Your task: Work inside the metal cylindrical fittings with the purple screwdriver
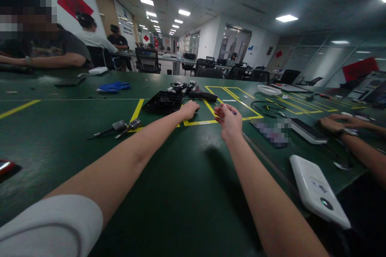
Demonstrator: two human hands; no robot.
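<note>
2 bare hands out over the green table (169, 192). Right hand (230, 122): grip pinches a thin rod (217, 105), thumb and fingers closed together on it, hand raised off the table. Rod sits in those fingertips, far end toward the black tube (205, 96); whether they touch, cannot tell.

Left hand (189, 110): low, back of hand up, fingers curled at a small dark part (196, 111). Whether that grip is closed, cannot tell; fingertips mostly hidden.

Black tray (163, 103) just left of the left hand; metal parts (181, 87) behind, near the tube. 2 grey-handled tools (120, 125) nearer and further left, shafts pointing left. Blue glove (113, 87) beyond, left of the tray.

Handling, my judgement: rod looks slim, so a light pinch should steer it better than a fist. Wrist loose, guide from the fingertips. Left hand best kept low and firm, so the dark part cannot turn or skid. Left fingers out of the rod's line. Sight along the rod before any pressure; a slanted push could slip. Tube is close: lift clear of it for sideways moves.
</note>
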